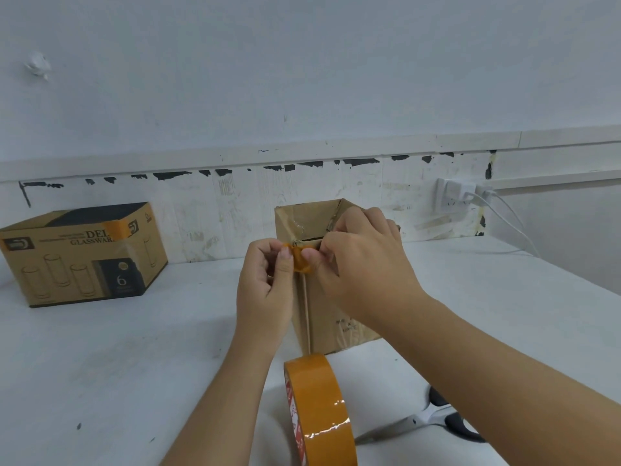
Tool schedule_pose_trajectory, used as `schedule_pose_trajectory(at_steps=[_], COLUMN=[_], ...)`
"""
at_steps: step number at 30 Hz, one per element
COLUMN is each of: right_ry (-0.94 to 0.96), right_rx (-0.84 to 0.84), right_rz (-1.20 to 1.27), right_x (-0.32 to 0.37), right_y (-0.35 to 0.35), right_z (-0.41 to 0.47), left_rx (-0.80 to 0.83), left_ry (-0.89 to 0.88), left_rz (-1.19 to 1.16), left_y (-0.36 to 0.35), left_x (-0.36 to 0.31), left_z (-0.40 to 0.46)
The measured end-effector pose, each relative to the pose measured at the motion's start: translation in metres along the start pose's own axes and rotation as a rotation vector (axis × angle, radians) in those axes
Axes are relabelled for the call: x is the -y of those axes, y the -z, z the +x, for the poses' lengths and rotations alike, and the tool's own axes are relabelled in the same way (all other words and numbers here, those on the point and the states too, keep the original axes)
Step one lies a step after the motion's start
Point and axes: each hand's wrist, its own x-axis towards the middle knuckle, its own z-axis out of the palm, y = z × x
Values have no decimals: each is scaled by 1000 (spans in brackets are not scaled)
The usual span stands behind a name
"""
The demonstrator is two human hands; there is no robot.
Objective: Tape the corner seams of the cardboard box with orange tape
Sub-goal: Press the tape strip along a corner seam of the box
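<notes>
The open cardboard box (322,307) is stood upright near the middle of the white table (117,364), towards its back edge, with one vertical corner seam turned to the camera; a short piece of orange tape (300,260) is being laid over the top of that seam, just below the rim. The left hand (265,280) is curled, with its thumb pressed on the left edge of the piece; the right hand (363,260) is curled over the box corner, and its thumb and fingertips are pinched on the right edge of the piece.

For the step to be done well, the piece would best be centred on the seam so that equal widths fall on both walls; it should be pressed from the corner line outward, so that no crease or air is trapped; the box ought to be steadied, since it is light and tall and could probably be tipped. Most of the seam below the piece is seen bare, so the corner is judged hardly begun.

The tape roll (319,412) is stood on edge by the front edge of the table; red and white print is carried on its core, too small to be read; scissors (433,422) are laid just right of it. On a second box (84,257) towards the back left corner, "GLASSWAR", "DEL" and a "6" can be read, beside drawn glasses.
</notes>
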Motion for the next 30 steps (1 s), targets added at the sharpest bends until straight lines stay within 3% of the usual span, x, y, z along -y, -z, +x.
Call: schedule_pose_trajectory(at_steps=[18,30], right_ry=[46,-15], right_rx=[15,-42], right_rz=[90,172], right_x=[-14,-10], right_y=[-2,-2], right_z=[1,1], left_rx=[69,211], left_ry=[43,147], left_rz=[-80,-245], left_y=[-2,1], left_x=[6,4], left_z=[-3,3])
